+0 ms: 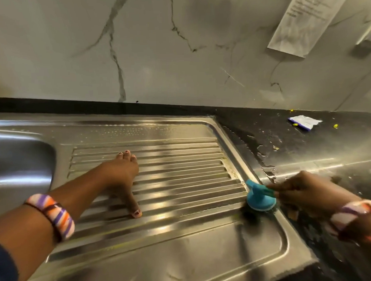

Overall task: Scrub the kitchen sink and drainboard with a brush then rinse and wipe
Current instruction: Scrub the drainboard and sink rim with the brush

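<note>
A ribbed stainless steel drainboard [181, 161] fills the middle of the view, with the sink bowl [19, 163] at its left end. My left hand [122, 176] rests flat on the ribs, fingers straight and thumb spread. My right hand [304, 191] grips the handle of a blue round scrubbing brush [259, 197]. The brush head sits with its dark bristles down on the drainboard's right rim, beside the ribs.
A dark, wet, speckled countertop [306, 140] lies right of the drainboard. On it rests a torn white and blue wrapper [305, 122] with small yellow bits nearby. A marbled wall [156, 46] stands behind, with a printed paper sheet [308, 18] stuck to it.
</note>
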{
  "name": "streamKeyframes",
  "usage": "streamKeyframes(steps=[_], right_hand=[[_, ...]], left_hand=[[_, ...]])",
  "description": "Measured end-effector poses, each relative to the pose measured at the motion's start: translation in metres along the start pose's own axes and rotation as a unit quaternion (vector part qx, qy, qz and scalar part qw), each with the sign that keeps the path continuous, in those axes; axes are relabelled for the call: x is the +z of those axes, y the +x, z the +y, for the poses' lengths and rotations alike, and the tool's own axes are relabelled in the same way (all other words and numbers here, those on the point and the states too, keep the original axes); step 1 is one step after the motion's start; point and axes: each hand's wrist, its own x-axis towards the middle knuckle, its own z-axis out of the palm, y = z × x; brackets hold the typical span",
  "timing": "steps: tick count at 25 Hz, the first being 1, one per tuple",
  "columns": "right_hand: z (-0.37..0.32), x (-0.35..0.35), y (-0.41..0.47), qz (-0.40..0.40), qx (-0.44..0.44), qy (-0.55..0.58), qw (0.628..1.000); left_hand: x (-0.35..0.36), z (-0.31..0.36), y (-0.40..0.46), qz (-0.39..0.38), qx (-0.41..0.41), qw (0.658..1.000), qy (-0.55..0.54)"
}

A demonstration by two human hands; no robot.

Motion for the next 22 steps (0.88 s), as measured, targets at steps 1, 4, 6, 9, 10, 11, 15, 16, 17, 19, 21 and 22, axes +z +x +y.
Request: streamKeyframes(steps=[1, 4, 6, 9, 10, 11, 15, 16, 17, 19, 21, 22], right_hand=[[-0.009, -0.002, 0.016, 0.024, -0.006, -0.018, 1.000], [-0.043, -0.015, 0.084, 0.092, -0.033, 0.008, 0.995], [-0.070, -0.026, 0.133, 0.130, -0.038, 0.075, 0.988], [-0.104, -0.035, 0.191, 0.158, -0.056, 0.087, 0.982], [-0.116, -0.038, 0.201, 0.175, -0.041, 0.040, 0.983], [-0.124, -0.041, 0.204, 0.184, -0.029, -0.003, 0.983], [-0.100, -0.035, 0.147, 0.140, -0.031, -0.120, 0.982], [-0.085, -0.030, 0.124, 0.122, -0.020, -0.101, 0.987], [-0.071, -0.024, 0.100, 0.100, -0.009, -0.098, 0.990], [-0.046, -0.008, 0.050, 0.075, 0.013, -0.137, 0.988], [-0.021, 0.016, -0.004, 0.066, 0.042, -0.189, 0.979], [-0.011, 0.032, -0.027, 0.072, 0.050, -0.205, 0.975]], left_hand=[[0.002, -0.004, 0.001, 0.000, 0.004, 1.000, -0.023], [0.008, -0.012, 0.008, -0.004, 0.015, 0.999, -0.041], [0.009, -0.012, 0.011, -0.008, 0.018, 0.999, -0.029], [0.003, -0.007, 0.015, -0.021, 0.012, 1.000, 0.002], [0.001, -0.006, 0.016, -0.019, 0.006, 1.000, 0.011], [-0.001, -0.005, 0.015, -0.020, 0.002, 1.000, 0.014], [-0.002, -0.004, 0.009, -0.017, 0.002, 1.000, 0.012], [-0.001, -0.004, 0.006, -0.015, 0.004, 1.000, 0.012], [-0.002, -0.003, 0.004, -0.012, 0.006, 1.000, 0.014], [-0.004, -0.002, -0.001, -0.002, 0.008, 1.000, 0.018], [-0.005, 0.001, -0.004, 0.004, 0.006, 1.000, 0.023], [-0.003, 0.001, -0.004, 0.008, 0.003, 1.000, 0.028]])
